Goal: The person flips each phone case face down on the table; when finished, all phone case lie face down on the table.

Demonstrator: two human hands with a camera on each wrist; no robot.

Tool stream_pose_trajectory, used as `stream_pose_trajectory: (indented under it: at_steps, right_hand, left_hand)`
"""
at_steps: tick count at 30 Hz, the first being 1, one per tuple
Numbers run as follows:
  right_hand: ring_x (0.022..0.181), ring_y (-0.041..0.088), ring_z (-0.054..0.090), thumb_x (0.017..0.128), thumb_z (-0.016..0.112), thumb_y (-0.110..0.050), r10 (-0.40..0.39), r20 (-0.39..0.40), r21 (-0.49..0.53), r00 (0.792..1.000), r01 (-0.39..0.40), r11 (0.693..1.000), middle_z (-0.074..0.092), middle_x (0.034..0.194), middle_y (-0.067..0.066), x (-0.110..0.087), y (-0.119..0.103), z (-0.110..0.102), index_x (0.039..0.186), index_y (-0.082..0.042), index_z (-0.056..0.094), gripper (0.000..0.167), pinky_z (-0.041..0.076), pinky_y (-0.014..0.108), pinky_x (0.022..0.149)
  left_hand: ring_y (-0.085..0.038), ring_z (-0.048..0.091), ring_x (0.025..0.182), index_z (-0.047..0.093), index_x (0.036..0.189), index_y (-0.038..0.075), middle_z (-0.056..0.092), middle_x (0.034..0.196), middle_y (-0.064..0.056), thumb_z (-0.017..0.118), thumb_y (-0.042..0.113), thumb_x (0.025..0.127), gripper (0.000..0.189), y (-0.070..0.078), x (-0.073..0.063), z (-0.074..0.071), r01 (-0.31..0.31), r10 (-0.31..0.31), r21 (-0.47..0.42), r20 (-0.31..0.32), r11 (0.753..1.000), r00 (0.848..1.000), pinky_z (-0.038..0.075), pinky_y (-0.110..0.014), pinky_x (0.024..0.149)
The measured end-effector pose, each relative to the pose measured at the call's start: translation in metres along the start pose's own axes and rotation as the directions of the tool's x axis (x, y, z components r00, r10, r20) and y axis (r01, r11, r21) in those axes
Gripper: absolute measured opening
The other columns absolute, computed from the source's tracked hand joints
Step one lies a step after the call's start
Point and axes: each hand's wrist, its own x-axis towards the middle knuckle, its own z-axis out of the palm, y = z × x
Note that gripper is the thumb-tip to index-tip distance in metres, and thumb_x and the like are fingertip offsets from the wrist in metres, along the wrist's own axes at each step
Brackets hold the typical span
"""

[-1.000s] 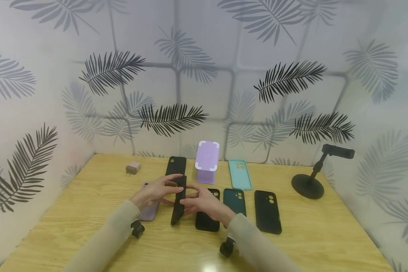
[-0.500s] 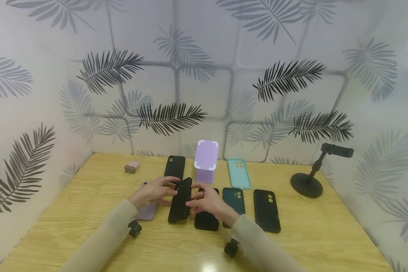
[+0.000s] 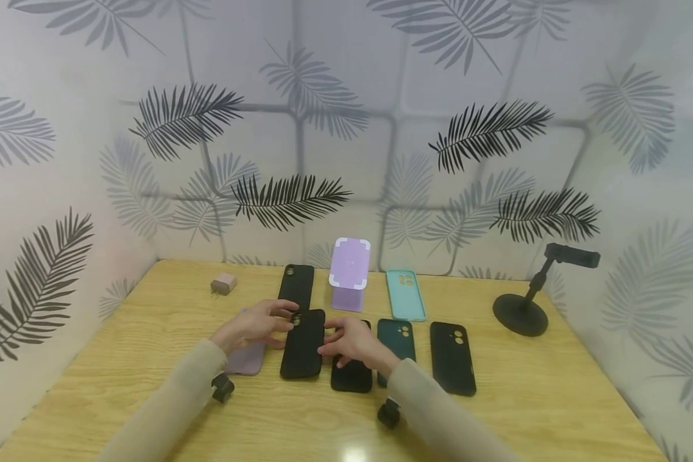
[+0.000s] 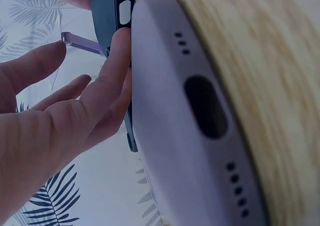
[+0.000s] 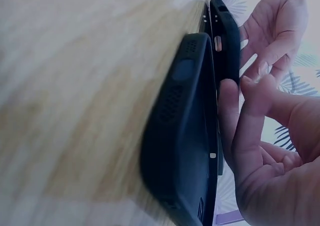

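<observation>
A black phone case (image 3: 303, 346) with a camera cutout lies on the table between my hands, looking flat or nearly so. My left hand (image 3: 255, 326) is at its left edge, above a lilac phone case (image 3: 247, 359). In the left wrist view, those fingers (image 4: 112, 71) touch a dark case's side and the thumb stands apart. My right hand (image 3: 352, 340) has its fingertips at the black case's right edge, over a second black case (image 3: 352, 377). That neighbouring case (image 5: 165, 111) fills the foreground of the right wrist view.
Behind stand another black case (image 3: 296, 285), a purple stand (image 3: 349, 264) and a turquoise case (image 3: 406, 295). Rightward lie a dark teal case (image 3: 397, 337), a black case (image 3: 453, 359) and a black phone holder (image 3: 522, 314). A pink charger (image 3: 223, 283) sits at the back left.
The black case between my hands has tipped from standing on edge down to the table, its back now facing up. Both hands have moved slightly apart, their fingers loosening from it.
</observation>
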Motion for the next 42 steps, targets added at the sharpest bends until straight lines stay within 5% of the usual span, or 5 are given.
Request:
stream_pose_trajectory:
  at_steps: [15, 25, 42]
  right_hand:
    - [0.078, 0.026, 0.073, 0.090, 0.070, -0.008, -0.004, 0.035, -0.007, 0.999, 0.004, 1.000, 0.075, 0.097, 0.016, 0.000, -0.004, -0.004, 0.130, 0.006, 0.058, 0.045, 0.053, 0.023, 0.047]
    - [0.078, 0.016, 0.070, 0.093, 0.065, -0.006, -0.034, 0.031, 0.024, 0.999, 0.033, 0.999, 0.071, 0.108, 0.021, -0.008, 0.006, -0.026, 0.127, 0.004, 0.060, 0.036, 0.057, 0.025, 0.055]
    - [0.093, 0.028, 0.068, 0.092, 0.066, -0.004, -0.069, -0.042, -0.050, 0.997, 0.067, 0.997, 0.068, 0.114, 0.026, -0.035, 0.017, -0.072, 0.122, 0.009, 0.061, 0.033, 0.061, 0.039, 0.071]
  left_hand:
    - [-0.040, 0.053, 0.124, 0.038, 0.146, -0.001, 0.034, 0.148, -0.031, 0.054, -0.004, 0.095, 0.054, 0.000, -0.004, -0.003, 0.023, -0.022, 0.031, -0.030, 0.999, 0.999, 0.059, -0.045, 0.087]
    - [-0.036, 0.061, 0.113, 0.046, 0.141, 0.002, 0.047, 0.139, -0.026, 0.058, 0.008, 0.097, 0.046, 0.008, 0.001, 0.010, -0.001, 0.034, 0.208, -0.156, 0.978, 0.987, 0.059, -0.041, 0.082]
    - [-0.041, 0.057, 0.117, 0.040, 0.143, -0.008, 0.045, 0.135, -0.033, 0.055, -0.001, 0.096, 0.050, 0.020, 0.010, 0.059, -0.092, 0.093, 0.035, -0.031, 0.995, 0.995, 0.057, -0.042, 0.091]
